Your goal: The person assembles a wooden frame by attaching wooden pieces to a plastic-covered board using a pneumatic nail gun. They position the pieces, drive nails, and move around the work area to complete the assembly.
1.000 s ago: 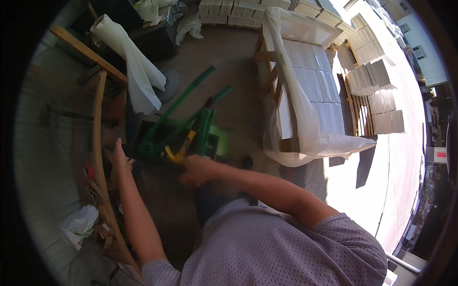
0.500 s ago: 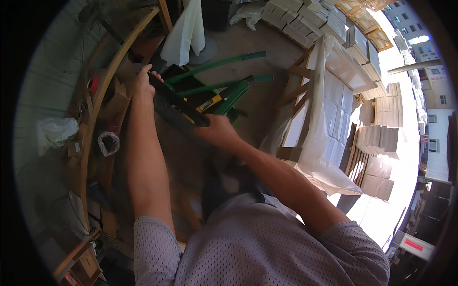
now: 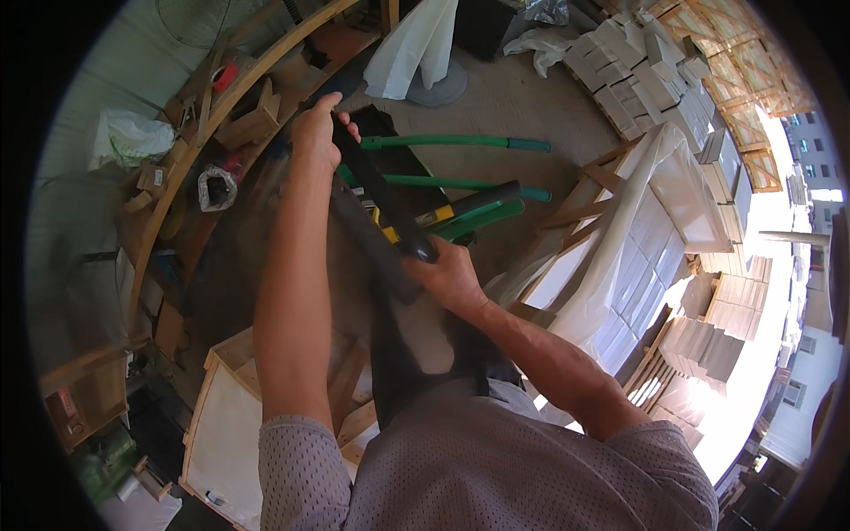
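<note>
With both hands I hold a long black bar-shaped tool [image 3: 379, 188] slantwise in front of me. My left hand [image 3: 317, 134] is closed round its far upper end. Closed on its near lower end is my right hand [image 3: 450, 276]. A second dark bar [image 3: 370, 232], blurred, runs close beside it; I cannot tell whether the two are joined. Just beyond lie long green handles [image 3: 443, 142] with dark grips, in or over a black open container [image 3: 390, 133]. Something yellow and black [image 3: 434, 216] shows between the handles and my tool.
To the right, a wooden crate [image 3: 611, 232] holds plastic-wrapped light slabs. Stacked pale blocks [image 3: 611, 75] stand behind it. A curved-looking wooden shelf edge [image 3: 190, 146] with boxes and bags runs along the left. A white-topped wooden crate [image 3: 226, 425] stands at lower left.
My view has turned, so the surroundings sit farther right in the picture. Both hands keep their hold on the black tool, which now slants more steeply. The second dark bar shows more clearly.
</note>
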The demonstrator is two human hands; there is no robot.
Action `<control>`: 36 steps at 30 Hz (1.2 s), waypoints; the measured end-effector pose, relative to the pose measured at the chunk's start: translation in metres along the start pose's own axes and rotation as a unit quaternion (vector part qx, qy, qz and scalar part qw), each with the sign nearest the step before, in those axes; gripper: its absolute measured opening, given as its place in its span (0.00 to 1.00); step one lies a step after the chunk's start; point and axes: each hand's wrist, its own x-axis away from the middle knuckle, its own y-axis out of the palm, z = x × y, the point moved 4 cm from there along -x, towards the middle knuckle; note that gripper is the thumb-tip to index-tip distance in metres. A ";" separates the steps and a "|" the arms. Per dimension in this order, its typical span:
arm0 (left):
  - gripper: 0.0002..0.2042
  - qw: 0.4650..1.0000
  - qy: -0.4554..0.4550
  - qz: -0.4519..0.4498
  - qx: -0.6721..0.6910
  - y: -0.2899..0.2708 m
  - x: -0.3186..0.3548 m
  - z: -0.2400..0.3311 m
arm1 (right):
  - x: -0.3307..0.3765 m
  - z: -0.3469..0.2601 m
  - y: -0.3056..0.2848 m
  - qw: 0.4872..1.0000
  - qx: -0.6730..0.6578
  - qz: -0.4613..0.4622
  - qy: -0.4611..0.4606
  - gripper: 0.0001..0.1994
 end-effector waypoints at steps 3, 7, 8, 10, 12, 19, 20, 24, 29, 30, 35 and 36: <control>0.14 1.000 -0.016 0.010 -0.021 -0.016 -0.008 0.004 | -0.006 0.001 0.016 1.000 0.002 -0.005 -0.001 0.15; 0.17 0.984 0.071 0.099 -0.127 -0.091 0.024 0.020 | -0.043 -0.024 0.061 0.992 -0.059 -0.110 -0.003 0.10; 0.18 0.971 0.119 0.131 -0.158 -0.114 0.040 0.019 | -0.053 -0.032 0.075 0.984 -0.100 -0.150 0.011 0.10; 0.21 0.950 0.115 0.204 -0.205 -0.171 0.087 0.002 | -0.072 -0.050 0.109 0.970 -0.153 -0.190 0.002 0.11; 0.19 0.901 0.105 0.295 -0.301 -0.230 0.145 -0.018 | -0.078 -0.056 0.141 0.962 -0.166 -0.219 0.005 0.12; 0.24 0.579 0.184 0.447 -0.657 -0.403 0.327 -0.053 | -0.062 -0.020 0.153 0.962 -0.198 -0.184 0.046 0.09; 0.26 0.603 0.132 0.441 -0.652 -0.419 0.337 -0.069 | -0.065 -0.018 0.148 0.969 -0.182 -0.161 0.044 0.08; 0.33 0.646 0.037 0.402 -0.648 -0.446 0.352 -0.135 | -0.072 -0.014 0.125 0.969 -0.163 -0.182 0.041 0.06; 0.36 0.624 0.086 0.407 -0.662 -0.447 0.360 -0.167 | -0.072 0.001 0.132 0.954 -0.118 -0.274 0.008 0.09; 0.36 0.627 0.072 0.402 -0.663 -0.449 0.360 -0.170 | -0.073 0.002 0.133 0.951 -0.130 -0.281 0.001 0.10; 0.34 0.623 0.104 0.367 -0.683 -0.461 0.363 -0.172 | -0.076 0.001 0.131 0.943 -0.131 -0.307 -0.008 0.14; 0.33 0.620 0.108 0.365 -0.686 -0.463 0.365 -0.173 | -0.076 0.002 0.130 0.944 -0.130 -0.305 0.003 0.15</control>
